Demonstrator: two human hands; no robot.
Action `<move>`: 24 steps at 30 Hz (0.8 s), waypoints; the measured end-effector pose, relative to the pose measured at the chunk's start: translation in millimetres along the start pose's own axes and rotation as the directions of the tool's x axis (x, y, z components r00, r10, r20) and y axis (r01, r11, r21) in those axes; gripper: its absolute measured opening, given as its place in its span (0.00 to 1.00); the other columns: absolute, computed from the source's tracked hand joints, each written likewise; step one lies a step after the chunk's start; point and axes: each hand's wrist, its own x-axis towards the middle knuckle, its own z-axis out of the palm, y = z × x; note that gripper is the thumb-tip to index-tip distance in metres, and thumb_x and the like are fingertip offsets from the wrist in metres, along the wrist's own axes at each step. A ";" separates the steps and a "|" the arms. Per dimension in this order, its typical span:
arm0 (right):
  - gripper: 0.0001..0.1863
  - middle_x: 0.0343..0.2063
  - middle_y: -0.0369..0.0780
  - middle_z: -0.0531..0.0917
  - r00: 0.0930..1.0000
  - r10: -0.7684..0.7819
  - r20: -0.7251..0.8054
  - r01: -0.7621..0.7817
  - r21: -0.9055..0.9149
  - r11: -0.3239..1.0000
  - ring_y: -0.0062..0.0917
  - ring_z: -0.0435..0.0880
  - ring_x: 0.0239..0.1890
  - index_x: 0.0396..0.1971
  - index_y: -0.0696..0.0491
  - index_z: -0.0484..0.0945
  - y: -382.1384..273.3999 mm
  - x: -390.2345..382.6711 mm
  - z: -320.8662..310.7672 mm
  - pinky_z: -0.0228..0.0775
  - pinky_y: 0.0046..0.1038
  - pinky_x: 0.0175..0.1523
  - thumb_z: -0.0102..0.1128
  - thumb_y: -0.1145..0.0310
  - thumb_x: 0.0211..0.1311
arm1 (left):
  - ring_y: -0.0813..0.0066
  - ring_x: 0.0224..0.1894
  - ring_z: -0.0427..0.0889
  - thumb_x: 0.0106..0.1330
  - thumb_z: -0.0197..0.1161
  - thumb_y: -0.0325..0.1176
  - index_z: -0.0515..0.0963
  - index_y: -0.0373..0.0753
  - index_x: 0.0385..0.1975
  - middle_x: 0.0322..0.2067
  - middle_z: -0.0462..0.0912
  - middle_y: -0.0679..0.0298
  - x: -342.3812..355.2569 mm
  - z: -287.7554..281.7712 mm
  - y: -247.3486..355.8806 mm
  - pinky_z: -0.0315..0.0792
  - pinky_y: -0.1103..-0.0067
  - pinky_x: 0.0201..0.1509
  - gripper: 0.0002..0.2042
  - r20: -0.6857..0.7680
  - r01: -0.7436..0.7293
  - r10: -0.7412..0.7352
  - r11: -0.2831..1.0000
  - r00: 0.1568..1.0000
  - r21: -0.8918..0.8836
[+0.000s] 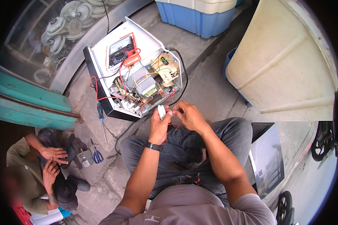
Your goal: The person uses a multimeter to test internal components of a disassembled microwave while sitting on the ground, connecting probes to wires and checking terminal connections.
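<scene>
Seated person, both forearms rising from the lower edge and meeting above the knees. Left hand point(159, 125), wrist bearing a dark watch point(153, 146), is raised with fingers point(168, 112) pinching a small white component point(161, 111) upright at their tips. Right hand point(189, 116) bends inward at the wrist, its fingers curled and pressed against the same component from the other side; thin red wires point(173, 124) trail just below both sets of fingers. Beyond the fingertips lies an opened white appliance casing point(139, 75) with exposed wiring, a multimeter point(121, 52) resting inside. Left of the fingers, well apart, a blue-handled screwdriver point(101, 120) lies on the concrete floor point(206, 90).
</scene>
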 end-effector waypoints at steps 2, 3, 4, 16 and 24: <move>0.07 0.36 0.50 0.84 1.000 -0.009 0.020 0.009 -0.017 1.000 0.49 0.84 0.40 0.38 0.59 0.78 2.0 -5.4 -3.2 0.75 0.42 0.45 0.64 0.73 0.63 | 0.84 0.41 0.79 0.71 0.64 0.24 0.74 0.35 0.53 0.40 0.81 0.68 -5.3 5.8 6.5 0.72 0.84 0.40 0.14 0.021 -0.035 0.034 0.998 0.999 0.056; 0.07 0.37 0.50 0.84 0.999 -0.019 0.047 0.021 -0.032 0.999 0.49 0.84 0.40 0.38 0.59 0.78 0.3 -7.4 -4.4 0.75 0.42 0.45 0.64 0.73 0.63 | 0.84 0.40 0.79 0.71 0.64 0.24 0.75 0.35 0.53 0.40 0.80 0.69 -8.0 7.5 9.2 0.73 0.84 0.42 0.13 0.037 -0.072 0.068 0.991 0.997 0.111; 0.07 0.37 0.50 0.84 0.999 -0.018 0.043 0.019 -0.032 0.999 0.49 0.84 0.40 0.38 0.59 0.78 -1.5 -9.4 -5.5 0.75 0.42 0.45 0.64 0.73 0.63 | 0.84 0.40 0.79 0.71 0.64 0.24 0.75 0.35 0.53 0.40 0.80 0.69 -8.7 5.7 8.3 0.73 0.84 0.42 0.13 0.041 -0.071 0.067 0.991 0.997 0.112; 0.07 0.36 0.49 0.83 1.000 -0.004 -0.005 0.005 0.021 1.000 0.45 0.85 0.39 0.38 0.59 0.78 -6.2 -18.1 -3.1 0.76 0.41 0.44 0.65 0.74 0.62 | 0.81 0.44 0.79 0.71 0.66 0.29 0.75 0.33 0.53 0.43 0.81 0.66 -10.3 0.9 3.9 0.75 0.82 0.50 0.14 0.021 -0.078 0.075 0.969 0.997 0.236; 0.08 0.34 0.47 0.82 1.000 0.003 0.002 -0.004 0.039 0.999 0.40 0.85 0.36 0.39 0.59 0.78 3.4 -18.8 -2.9 0.76 0.37 0.42 0.65 0.74 0.63 | 0.82 0.41 0.81 0.72 0.64 0.26 0.71 0.33 0.57 0.39 0.81 0.67 -10.1 2.7 2.9 0.74 0.84 0.45 0.17 0.085 -0.099 0.083 0.974 0.993 0.205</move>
